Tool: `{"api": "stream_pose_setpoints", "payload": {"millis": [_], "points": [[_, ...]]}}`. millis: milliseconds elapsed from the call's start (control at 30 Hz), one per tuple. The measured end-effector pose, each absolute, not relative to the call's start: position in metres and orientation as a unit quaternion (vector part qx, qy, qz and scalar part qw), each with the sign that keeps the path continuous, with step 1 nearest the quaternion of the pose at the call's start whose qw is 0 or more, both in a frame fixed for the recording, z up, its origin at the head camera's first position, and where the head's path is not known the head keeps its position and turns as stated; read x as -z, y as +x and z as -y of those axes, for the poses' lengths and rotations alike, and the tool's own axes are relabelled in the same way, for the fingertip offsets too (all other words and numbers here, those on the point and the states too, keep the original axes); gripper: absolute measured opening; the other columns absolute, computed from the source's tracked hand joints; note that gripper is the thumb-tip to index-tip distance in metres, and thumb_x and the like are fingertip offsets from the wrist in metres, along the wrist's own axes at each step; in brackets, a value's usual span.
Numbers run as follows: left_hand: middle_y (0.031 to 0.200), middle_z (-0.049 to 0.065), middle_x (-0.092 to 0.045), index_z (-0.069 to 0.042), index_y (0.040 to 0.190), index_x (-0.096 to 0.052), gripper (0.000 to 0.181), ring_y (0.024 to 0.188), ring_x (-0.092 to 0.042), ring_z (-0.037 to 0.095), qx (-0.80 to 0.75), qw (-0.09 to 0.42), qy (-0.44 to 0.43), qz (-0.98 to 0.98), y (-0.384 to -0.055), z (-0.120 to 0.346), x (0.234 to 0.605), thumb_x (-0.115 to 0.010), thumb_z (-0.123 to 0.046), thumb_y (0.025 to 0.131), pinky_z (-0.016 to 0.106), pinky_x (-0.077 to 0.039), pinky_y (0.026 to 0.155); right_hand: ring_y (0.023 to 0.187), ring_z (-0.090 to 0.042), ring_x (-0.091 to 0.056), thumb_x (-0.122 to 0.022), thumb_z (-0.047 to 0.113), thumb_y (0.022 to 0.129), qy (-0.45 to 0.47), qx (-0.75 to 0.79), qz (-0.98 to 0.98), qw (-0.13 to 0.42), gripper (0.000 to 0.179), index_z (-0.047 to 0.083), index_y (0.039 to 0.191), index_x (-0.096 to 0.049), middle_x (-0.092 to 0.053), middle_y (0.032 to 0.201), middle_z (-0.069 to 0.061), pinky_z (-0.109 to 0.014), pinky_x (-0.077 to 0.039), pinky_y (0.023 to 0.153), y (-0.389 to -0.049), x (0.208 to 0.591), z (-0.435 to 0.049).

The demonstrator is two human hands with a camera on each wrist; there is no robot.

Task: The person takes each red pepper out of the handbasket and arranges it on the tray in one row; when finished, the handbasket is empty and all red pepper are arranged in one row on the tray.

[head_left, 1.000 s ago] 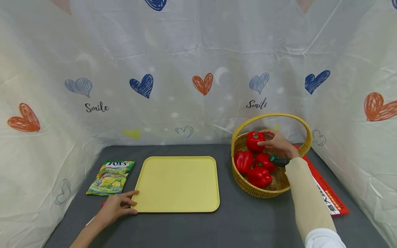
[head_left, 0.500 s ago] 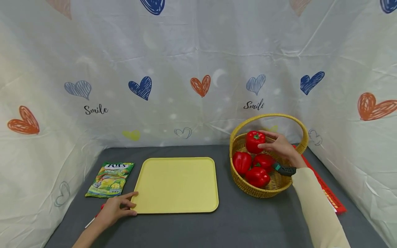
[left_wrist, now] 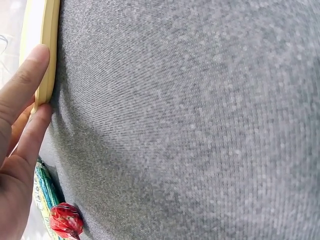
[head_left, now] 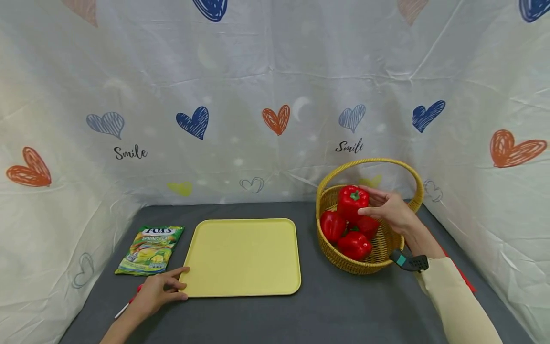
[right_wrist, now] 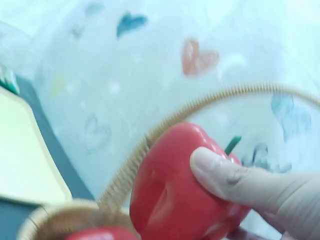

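My right hand grips a red bell pepper with a green stem, thumb on its side, over the yellow wicker basket. In the right wrist view the held bell pepper is in front of the basket's arched handle. Several more red peppers lie in the basket below. My left hand is at the near left corner of a yellow tray. In the left wrist view its fingertips touch the tray's edge.
A green Fox's candy bag lies left of the tray. Beside my left wrist is a lollipop with a red wrapper and a white stick. A red flat item is partly hidden behind my right arm. A printed curtain backs the grey table.
My right hand has lifted the bell pepper slightly and drawn it nearer, its wrist moving back towards me. The left hand has stayed at the tray's corner. The head view has shifted slightly.
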State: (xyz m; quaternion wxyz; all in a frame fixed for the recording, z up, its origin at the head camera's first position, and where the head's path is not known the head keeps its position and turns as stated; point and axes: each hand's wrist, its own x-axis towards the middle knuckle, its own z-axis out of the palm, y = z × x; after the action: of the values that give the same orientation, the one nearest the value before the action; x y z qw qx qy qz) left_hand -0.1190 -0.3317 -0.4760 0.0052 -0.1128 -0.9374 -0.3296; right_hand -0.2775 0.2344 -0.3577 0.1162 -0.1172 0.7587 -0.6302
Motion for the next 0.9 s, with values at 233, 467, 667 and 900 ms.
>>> {"api": "stream_pose_setpoints", "payload": {"millis": [233, 467, 667, 900], "points": [[0.122, 0.013, -0.065, -0.017, 0.086, -0.078, 0.026, 0.11, -0.061, 0.031, 0.325, 0.013, -0.109, 0.939, -0.116, 0.337, 0.477, -0.084, -0.034, 0.067, 0.016, -0.053, 0.074, 0.104, -0.005, -0.062, -0.072, 0.005, 0.086, -0.134, 0.638, -0.745, 0.144, 0.063, 0.005, 0.143, -0.046, -0.063, 0.118, 0.006, -0.036, -0.054, 0.087, -0.252, 0.347, -0.208], [0.123, 0.013, -0.064, -0.017, 0.086, -0.078, 0.024, 0.112, -0.06, 0.033, 0.334, 0.006, -0.106, 0.936, -0.115, 0.339, 0.478, -0.083, -0.033, 0.069, 0.015, -0.052, 0.078, 0.103, -0.013, -0.064, -0.072, 0.001, 0.084, -0.15, 0.661, -0.715, 0.17, 0.064, 0.003, 0.142, -0.046, -0.064, 0.119, -0.001, -0.038, -0.055, 0.084, -0.245, 0.35, -0.176], [0.122, 0.016, -0.064, -0.017, 0.084, -0.078, 0.021, 0.111, -0.06, 0.036, 0.331, 0.009, -0.123, 0.936, -0.115, 0.337, 0.476, -0.083, -0.032, 0.069, 0.015, -0.051, 0.079, 0.106, -0.017, -0.063, -0.074, 0.003, 0.084, -0.16, 0.662, -0.707, 0.193, 0.068, -0.001, 0.143, -0.042, -0.059, 0.128, -0.015, -0.037, -0.056, 0.084, -0.244, 0.362, -0.143], [0.12, 0.016, -0.065, -0.018, 0.081, -0.077, 0.019, 0.109, -0.061, 0.037, 0.326, 0.014, -0.14, 0.935, -0.119, 0.332, 0.477, -0.083, -0.033, 0.069, 0.018, -0.052, 0.079, 0.118, -0.026, -0.057, -0.074, 0.005, 0.084, -0.178, 0.677, -0.678, 0.224, 0.069, 0.0, 0.144, -0.041, -0.051, 0.136, -0.023, -0.039, -0.054, 0.087, -0.245, 0.386, -0.097]]}}
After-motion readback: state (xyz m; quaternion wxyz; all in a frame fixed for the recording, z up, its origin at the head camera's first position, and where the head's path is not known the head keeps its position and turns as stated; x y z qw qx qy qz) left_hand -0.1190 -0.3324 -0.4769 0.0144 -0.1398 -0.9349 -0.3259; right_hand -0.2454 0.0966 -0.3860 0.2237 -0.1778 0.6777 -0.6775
